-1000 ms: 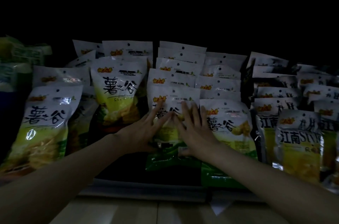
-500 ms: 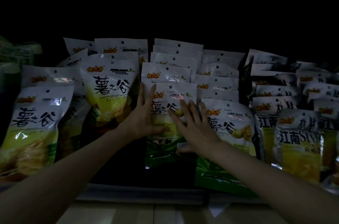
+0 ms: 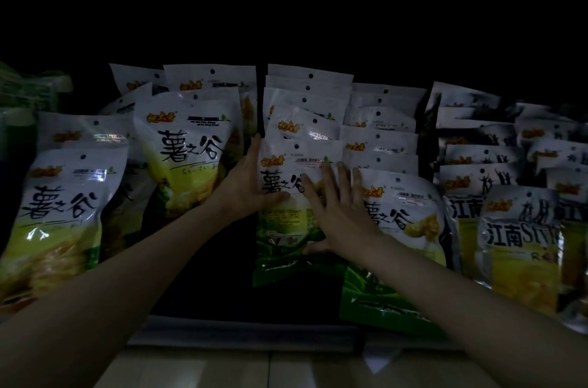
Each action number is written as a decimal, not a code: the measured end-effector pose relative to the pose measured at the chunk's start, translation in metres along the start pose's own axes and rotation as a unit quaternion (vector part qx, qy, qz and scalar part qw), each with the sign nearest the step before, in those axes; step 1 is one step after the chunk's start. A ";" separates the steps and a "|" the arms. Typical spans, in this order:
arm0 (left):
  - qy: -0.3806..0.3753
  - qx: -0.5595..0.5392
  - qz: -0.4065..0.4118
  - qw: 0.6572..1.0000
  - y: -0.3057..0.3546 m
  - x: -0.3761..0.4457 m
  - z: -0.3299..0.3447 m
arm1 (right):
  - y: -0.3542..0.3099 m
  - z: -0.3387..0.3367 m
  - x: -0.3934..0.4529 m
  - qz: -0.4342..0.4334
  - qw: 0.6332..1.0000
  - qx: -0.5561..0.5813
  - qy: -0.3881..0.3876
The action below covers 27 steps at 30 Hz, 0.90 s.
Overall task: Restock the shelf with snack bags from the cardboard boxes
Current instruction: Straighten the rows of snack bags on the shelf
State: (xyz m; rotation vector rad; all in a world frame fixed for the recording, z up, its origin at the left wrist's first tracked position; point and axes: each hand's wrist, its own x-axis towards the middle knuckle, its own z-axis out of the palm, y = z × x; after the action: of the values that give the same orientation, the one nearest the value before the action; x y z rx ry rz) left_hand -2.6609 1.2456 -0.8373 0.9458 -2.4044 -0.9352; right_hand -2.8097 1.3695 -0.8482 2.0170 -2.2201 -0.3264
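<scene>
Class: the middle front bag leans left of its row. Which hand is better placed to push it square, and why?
Left hand, probably. It grips the bag's left edge, fingers along that side, so it could push right. The right hand lies flat across the front, fingers spread; it could only steady it.

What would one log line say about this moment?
step: seating bag | left hand: holds front bag's left edge | right hand: flat on its face | shelf: rows full
</scene>
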 end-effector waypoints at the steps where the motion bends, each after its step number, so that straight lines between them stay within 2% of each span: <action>1: -0.004 0.021 -0.001 1.000 -0.001 -0.002 -0.003 | -0.001 -0.001 0.000 -0.001 1.000 -0.004 0.001; 4: 0.006 0.096 0.032 0.995 -0.001 -0.009 -0.013 | -0.005 -0.001 -0.007 -0.005 1.000 0.005 -0.013; 7: 0.088 0.148 0.073 0.982 -0.003 -0.016 -0.024 | -0.008 -0.006 -0.008 -0.003 0.999 0.029 -0.021; 9: 0.149 0.173 0.060 0.972 -0.012 -0.019 -0.033 | -0.011 -0.015 -0.002 -0.009 0.999 0.048 -0.013; 11: 0.177 0.197 0.034 0.964 -0.024 -0.023 -0.045 | -0.015 -0.023 0.006 -0.028 0.998 0.054 -0.009; 16: 0.153 0.240 -0.059 0.957 -0.056 -0.037 -0.068 | -0.035 -0.031 0.020 -0.058 0.996 0.056 -0.026; 19: 0.143 0.214 -0.086 0.962 -0.059 -0.039 -0.073 | -0.031 -0.036 0.025 -0.054 0.997 0.048 -0.002; 22: 0.140 0.231 -0.088 0.959 -0.056 -0.038 -0.069 | -0.006 -0.050 0.026 0.009 0.996 0.087 0.020; 24: 0.138 0.253 -0.074 0.955 -0.049 -0.036 -0.063 | 0.017 -0.058 0.020 0.047 0.988 0.144 0.002; 27: 0.129 0.255 -0.015 0.958 -0.033 -0.032 -0.050 | 0.047 -0.061 0.008 0.085 0.977 0.194 -0.018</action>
State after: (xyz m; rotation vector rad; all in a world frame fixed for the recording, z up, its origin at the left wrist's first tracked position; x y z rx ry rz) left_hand -2.5959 1.2280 -0.8287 1.1953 -2.4425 -0.1665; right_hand -2.8415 1.3611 -0.7786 1.9768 -2.6237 0.1005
